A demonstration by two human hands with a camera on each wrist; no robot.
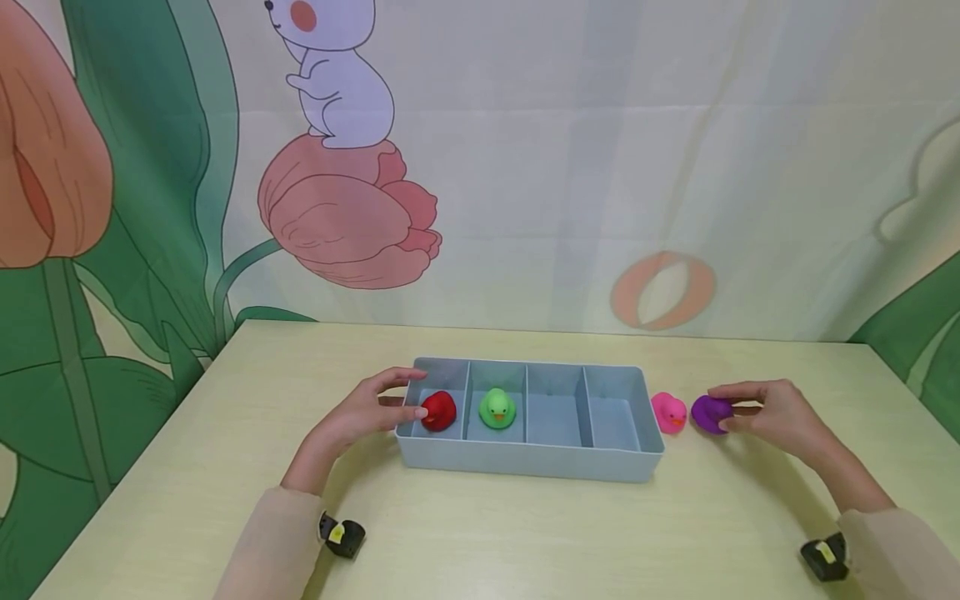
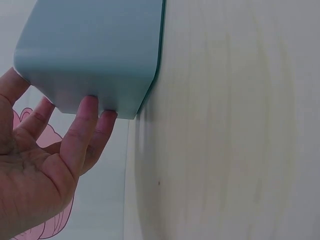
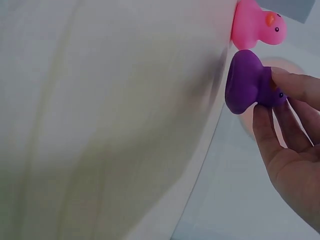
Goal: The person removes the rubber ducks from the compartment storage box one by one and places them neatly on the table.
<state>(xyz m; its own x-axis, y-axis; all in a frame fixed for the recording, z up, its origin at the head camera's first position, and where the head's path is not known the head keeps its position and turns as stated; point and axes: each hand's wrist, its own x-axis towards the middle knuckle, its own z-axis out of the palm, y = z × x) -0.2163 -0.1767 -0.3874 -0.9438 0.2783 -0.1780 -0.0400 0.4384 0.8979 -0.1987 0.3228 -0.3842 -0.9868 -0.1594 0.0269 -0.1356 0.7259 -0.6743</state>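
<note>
A grey-blue divided tray (image 1: pixel 525 460) sits on the table. My left hand (image 1: pixel 378 406) holds its left end, with fingertips against the outer end wall (image 2: pixel 95 85) and thumb and forefinger reaching over the rim. Inside the leftmost compartment is a red rubber duck (image 1: pixel 439 411), close to that thumb. A green rubber duck (image 1: pixel 497 408) occupies the compartment beside it. To the right of the tray, my right hand (image 1: pixel 776 414) pinches a purple rubber duck (image 1: pixel 708 414) by its head, between thumb and fingers (image 3: pixel 295 85). Between it and the tray stands a pink rubber duck (image 1: pixel 669 413).
The two right-hand compartments (image 1: pixel 621 421) of the tray show bare floors. Pale wooden tabletop (image 1: pixel 480 533) extends around the tray. Behind the table's back edge hangs a printed cloth (image 1: pixel 525 183) with flowers and a white animal. Each wrist carries a small black camera (image 1: pixel 345 537).
</note>
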